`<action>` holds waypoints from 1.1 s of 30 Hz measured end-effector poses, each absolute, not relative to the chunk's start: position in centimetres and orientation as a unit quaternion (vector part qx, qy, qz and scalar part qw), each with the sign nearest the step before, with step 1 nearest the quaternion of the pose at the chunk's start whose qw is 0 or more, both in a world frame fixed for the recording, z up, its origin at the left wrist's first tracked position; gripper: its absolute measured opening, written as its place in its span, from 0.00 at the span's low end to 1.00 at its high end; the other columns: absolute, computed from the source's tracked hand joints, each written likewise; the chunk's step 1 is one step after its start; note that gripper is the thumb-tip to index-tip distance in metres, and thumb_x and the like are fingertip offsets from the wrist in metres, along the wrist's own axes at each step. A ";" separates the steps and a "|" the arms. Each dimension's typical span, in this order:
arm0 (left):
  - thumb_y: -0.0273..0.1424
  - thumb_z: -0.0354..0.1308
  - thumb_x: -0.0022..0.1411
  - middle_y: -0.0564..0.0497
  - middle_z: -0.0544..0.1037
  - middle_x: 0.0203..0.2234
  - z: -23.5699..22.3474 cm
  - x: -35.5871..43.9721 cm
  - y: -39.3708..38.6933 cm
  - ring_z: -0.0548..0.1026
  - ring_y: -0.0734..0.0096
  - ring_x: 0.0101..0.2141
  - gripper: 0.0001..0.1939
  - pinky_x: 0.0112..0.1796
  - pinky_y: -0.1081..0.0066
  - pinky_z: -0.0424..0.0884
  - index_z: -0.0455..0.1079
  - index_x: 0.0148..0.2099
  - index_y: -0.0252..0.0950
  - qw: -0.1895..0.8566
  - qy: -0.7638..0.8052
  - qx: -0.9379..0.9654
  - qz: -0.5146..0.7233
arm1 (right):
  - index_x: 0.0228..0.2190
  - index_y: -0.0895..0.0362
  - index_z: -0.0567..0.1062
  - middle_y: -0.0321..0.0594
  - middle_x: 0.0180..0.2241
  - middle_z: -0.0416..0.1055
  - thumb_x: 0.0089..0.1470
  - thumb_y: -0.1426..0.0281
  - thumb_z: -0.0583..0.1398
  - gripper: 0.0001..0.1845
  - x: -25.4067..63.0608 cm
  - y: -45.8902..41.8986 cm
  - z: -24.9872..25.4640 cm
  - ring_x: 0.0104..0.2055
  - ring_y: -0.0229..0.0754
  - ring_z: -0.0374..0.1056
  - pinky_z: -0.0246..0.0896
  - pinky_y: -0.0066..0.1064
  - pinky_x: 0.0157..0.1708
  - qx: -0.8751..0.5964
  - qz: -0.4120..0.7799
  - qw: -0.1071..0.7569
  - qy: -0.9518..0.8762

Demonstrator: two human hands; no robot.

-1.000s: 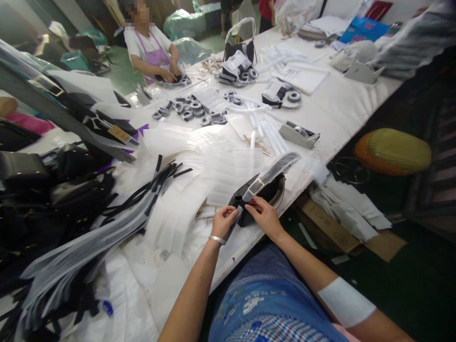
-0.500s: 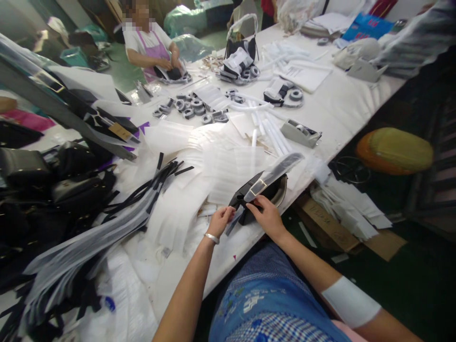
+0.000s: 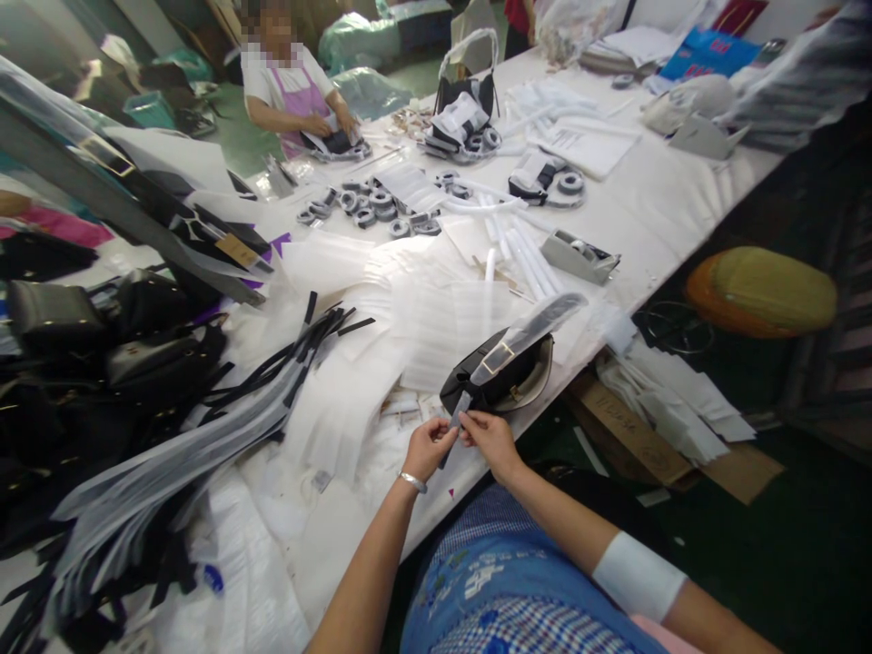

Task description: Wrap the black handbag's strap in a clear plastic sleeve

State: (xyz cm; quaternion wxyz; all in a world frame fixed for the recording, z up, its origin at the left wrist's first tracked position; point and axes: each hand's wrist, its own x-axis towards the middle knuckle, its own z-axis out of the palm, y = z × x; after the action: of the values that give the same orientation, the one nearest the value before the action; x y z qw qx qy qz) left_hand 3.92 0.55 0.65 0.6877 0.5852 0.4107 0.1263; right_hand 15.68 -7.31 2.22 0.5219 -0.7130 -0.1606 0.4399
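Note:
A black handbag (image 3: 524,374) lies near the table's front edge, with a gold buckle (image 3: 497,357) and a clear-wrapped strap (image 3: 545,324) arching over it. From its near side a wrapped strap end (image 3: 460,411) runs down between my hands. My left hand (image 3: 431,447), with a silver bracelet at the wrist, pinches this strap end from the left. Close beside it, my right hand (image 3: 489,440) has thumb and fingers closed on the same strap just above. The fingertips of both hands nearly meet.
Foam sheets (image 3: 436,318) cover the table beyond the bag. Wrapped black straps (image 3: 224,445) lie to the left by a heap of black bags (image 3: 102,336). A tape dispenser (image 3: 579,257) stands right. Across the table a co-worker (image 3: 292,95) handles another bag.
My right hand has come down from beside the buckle to the strap end. My left hand has shifted slightly down and right along it. The bag's front edge now shows more.

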 end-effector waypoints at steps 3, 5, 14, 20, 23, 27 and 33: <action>0.46 0.60 0.52 0.50 0.78 0.25 0.5 3.7 -0.1 0.75 0.72 0.25 0.19 0.27 0.74 0.70 0.71 0.38 0.35 0.692 0.425 0.568 0.138 | 0.30 0.60 0.79 0.37 0.17 0.73 0.48 0.52 0.59 0.23 15.7 -6.7 2.1 0.20 0.39 0.69 0.67 0.29 0.22 -0.722 0.429 0.522 -0.151; 0.46 0.60 0.52 0.49 0.79 0.27 0.4 3.3 -0.3 0.76 0.71 0.25 0.21 0.26 0.74 0.70 0.70 0.41 0.34 0.704 0.431 0.548 0.133 | 0.31 0.60 0.79 0.37 0.17 0.73 0.49 0.52 0.59 0.23 15.8 -6.7 2.1 0.19 0.39 0.68 0.66 0.29 0.21 -0.723 0.432 0.516 -0.154; 0.40 0.63 0.50 0.45 0.80 0.35 0.2 2.7 0.0 0.77 0.64 0.36 0.17 0.41 0.65 0.72 0.74 0.40 0.36 0.669 0.452 0.564 0.175 | 0.26 0.55 0.80 0.36 0.18 0.74 0.52 0.56 0.58 0.17 19.3 -9.9 6.3 0.19 0.39 0.69 0.64 0.28 0.19 -0.738 0.414 0.431 -0.312; 0.40 0.59 0.55 0.45 0.79 0.41 2.2 2.0 -0.4 0.76 0.60 0.42 0.16 0.42 0.64 0.72 0.73 0.44 0.40 0.547 0.505 0.611 0.268 | 0.41 0.54 0.75 0.41 0.36 0.78 0.56 0.58 0.55 0.17 26.7 -10.2 11.9 0.32 0.42 0.74 0.69 0.34 0.36 -0.802 0.167 0.467 -0.332; 0.42 0.57 0.56 0.47 0.80 0.33 3.0 2.6 -1.9 0.78 0.63 0.33 0.15 0.35 0.67 0.74 0.73 0.41 0.39 0.599 0.489 0.577 0.264 | 0.43 0.55 0.73 0.45 0.40 0.75 0.57 0.61 0.56 0.16 29.5 -8.4 15.0 0.39 0.45 0.72 0.67 0.39 0.43 -0.800 0.009 0.436 -0.412; 0.41 0.57 0.57 0.48 0.78 0.31 3.2 5.0 -4.2 0.77 0.66 0.29 0.15 0.30 0.69 0.73 0.70 0.43 0.38 0.636 0.466 0.569 0.235 | 0.52 0.55 0.66 0.49 0.56 0.63 0.54 0.68 0.59 0.23 31.7 -6.0 18.3 0.59 0.54 0.57 0.50 0.50 0.57 -0.755 -0.143 0.313 -0.558; 0.36 0.61 0.52 0.47 0.78 0.32 2.9 8.5 -5.1 0.75 0.67 0.29 0.17 0.32 0.66 0.73 0.70 0.44 0.37 0.614 0.471 0.587 0.239 | 0.45 0.49 0.74 0.41 0.39 0.76 0.46 0.65 0.66 0.21 34.9 -2.8 19.2 0.48 0.51 0.68 0.45 0.50 0.57 -0.610 0.042 0.094 -0.786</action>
State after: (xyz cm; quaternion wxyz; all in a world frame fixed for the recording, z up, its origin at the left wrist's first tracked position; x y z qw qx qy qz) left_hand 8.45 -5.10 2.85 0.6144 0.5866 0.4705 0.2388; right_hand 34.93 -2.78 19.16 0.0942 -0.6096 -0.7860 0.0419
